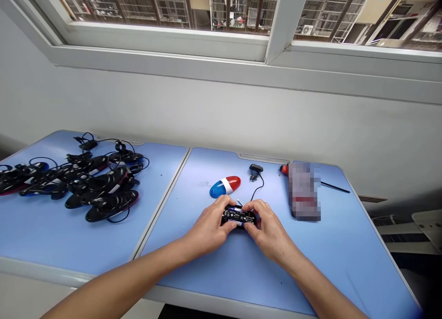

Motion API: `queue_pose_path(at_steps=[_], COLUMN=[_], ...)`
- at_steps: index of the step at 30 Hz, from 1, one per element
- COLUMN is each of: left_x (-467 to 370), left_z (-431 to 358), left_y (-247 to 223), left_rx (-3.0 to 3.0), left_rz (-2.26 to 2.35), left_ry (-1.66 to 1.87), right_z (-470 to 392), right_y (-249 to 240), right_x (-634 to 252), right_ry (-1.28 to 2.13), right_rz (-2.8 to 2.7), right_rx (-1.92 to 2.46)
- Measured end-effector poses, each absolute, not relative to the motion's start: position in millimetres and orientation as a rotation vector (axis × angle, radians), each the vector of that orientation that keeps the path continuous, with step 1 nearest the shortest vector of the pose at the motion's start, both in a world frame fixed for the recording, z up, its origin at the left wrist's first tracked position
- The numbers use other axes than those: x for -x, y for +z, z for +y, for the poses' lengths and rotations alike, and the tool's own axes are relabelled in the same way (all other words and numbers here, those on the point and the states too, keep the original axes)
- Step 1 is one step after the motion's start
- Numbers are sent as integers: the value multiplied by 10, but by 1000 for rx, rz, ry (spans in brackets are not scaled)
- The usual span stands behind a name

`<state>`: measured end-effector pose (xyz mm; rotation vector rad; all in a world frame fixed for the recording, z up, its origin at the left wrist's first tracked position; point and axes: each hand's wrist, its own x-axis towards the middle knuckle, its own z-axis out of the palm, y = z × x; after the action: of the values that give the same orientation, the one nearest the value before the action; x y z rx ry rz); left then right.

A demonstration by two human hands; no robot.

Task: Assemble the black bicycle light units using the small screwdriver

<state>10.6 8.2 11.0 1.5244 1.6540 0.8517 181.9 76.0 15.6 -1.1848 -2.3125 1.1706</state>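
Observation:
Between my two hands is a black oval battery housing (pixel 238 216), its inside facing up and showing a circuit board and purple-and-silver batteries. My left hand (pixel 212 223) grips its left end between thumb and fingers. My right hand (pixel 267 224) closes on the right end, with thumb and fingertips at the batteries. Just behind lies an oval cover (pixel 226 186), blue at one end, red at the other, with a white band across the middle. A small black clip-like part (pixel 256 170) stands beyond, its thin cable running down toward the housing.
Several black oval devices (pixel 107 185) with cables and clamps are heaped on the left table (pixel 103 245). A blurred grey-and-red object (pixel 304 192) lies on the right, with a thin black rod (pixel 334 187) beside it. The wall and window (pixel 165 38) border the tables behind.

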Motion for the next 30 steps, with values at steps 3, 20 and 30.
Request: queue_pose_path(at_steps=[3, 20, 30], left_x=[-149, -132, -237], left_z=[78, 137, 85], left_y=[104, 109, 61], left_rx=[-1528, -855, -908], left_rz=[1703, 1258, 1283], left_ry=[928, 1209, 1230], right_z=[698, 884, 783], right_y=[142, 100, 127], right_x=[-1769, -1931, -1881], right_ry=[1055, 1627, 1596], right_rz=[-2340, -1820, -1798], right_rx=[1230, 1072, 1068])
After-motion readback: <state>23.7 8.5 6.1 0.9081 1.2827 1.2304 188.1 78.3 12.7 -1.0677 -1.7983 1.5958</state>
